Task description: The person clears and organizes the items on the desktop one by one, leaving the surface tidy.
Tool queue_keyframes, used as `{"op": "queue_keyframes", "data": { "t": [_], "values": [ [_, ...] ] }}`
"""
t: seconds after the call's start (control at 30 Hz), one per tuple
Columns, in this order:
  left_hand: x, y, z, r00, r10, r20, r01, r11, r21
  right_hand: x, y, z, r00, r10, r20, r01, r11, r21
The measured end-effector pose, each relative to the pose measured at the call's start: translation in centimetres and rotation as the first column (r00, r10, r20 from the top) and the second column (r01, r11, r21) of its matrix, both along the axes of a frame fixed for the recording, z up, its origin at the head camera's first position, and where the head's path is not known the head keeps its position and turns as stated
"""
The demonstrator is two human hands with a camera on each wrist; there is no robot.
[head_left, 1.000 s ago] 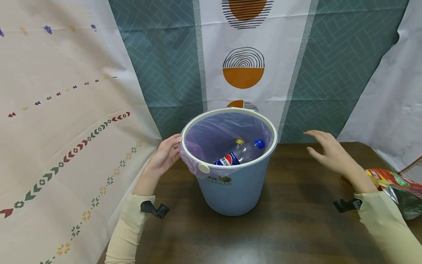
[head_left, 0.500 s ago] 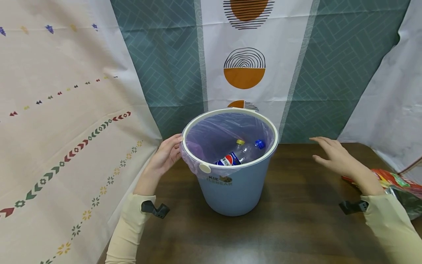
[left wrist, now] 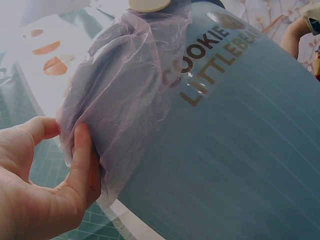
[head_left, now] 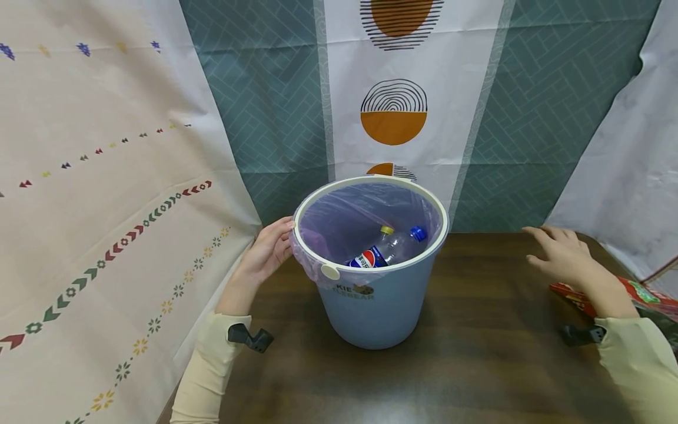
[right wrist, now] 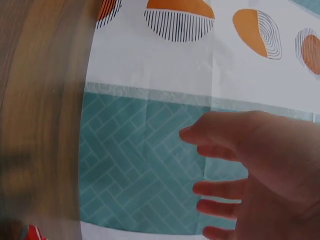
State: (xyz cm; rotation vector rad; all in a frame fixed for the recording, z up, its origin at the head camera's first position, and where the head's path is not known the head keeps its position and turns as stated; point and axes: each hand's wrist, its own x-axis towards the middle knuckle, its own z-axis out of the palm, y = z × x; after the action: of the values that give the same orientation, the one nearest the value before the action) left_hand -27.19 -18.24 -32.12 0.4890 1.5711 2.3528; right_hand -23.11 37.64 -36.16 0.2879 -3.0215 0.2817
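On desk, head view: blue bin (head_left: 373, 306) stands upright mid-desk, nearer back edge; cream rim, purple liner (head_left: 365, 218) inside, Pepsi bottle (head_left: 384, 250) lying slanted at bottom w/ a yellow-capped one beside it.
L hand, head view: left hand (head_left: 265, 253) on bin's left side at rim, fingers curled onto liner overhang.
R hand, head view: right hand (head_left: 564, 259) well apart from bin, toward right edge of desk (head_left: 477, 365), fingers spread + relaxed, holding nothing; red snack packet (head_left: 643, 294) just behind the wrist.
Key relation: bin lies left of R hand's fingers, vertical axis; L hand is the nearer one, already touching.
Left wrist view: thumb + fingers (left wrist: 80, 155) pinch the crinkled purple liner (left wrist: 125, 95) against the bin wall (left wrist: 240, 150); "COOKIE LITTLEBEAR" lettering on wall.
Right wrist view: R hand (right wrist: 260, 170) hangs open, fingers loose, only patterned backdrop (right wrist: 150, 150) behind; bin not in shot.
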Motion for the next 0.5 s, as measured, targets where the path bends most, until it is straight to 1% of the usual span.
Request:
{"op": "queue_keyframes", "data": {
  "t": [0.23, 0.5],
  "values": [
    [0.1, 0.0, 0.1, 1.000, 0.006, 0.005, -0.006, 1.000, -0.004, 0.7, 1.4, -0.2, 0.993, -0.094, 0.074, 0.092, 0.995, 0.024],
    [0.0, 0.0, 0.1, 1.000, 0.010, 0.003, -0.010, 1.000, -0.003, 1.5, 2.8, -1.0, 0.977, -0.183, 0.112, 0.183, 0.983, 0.007]
  ]
}}
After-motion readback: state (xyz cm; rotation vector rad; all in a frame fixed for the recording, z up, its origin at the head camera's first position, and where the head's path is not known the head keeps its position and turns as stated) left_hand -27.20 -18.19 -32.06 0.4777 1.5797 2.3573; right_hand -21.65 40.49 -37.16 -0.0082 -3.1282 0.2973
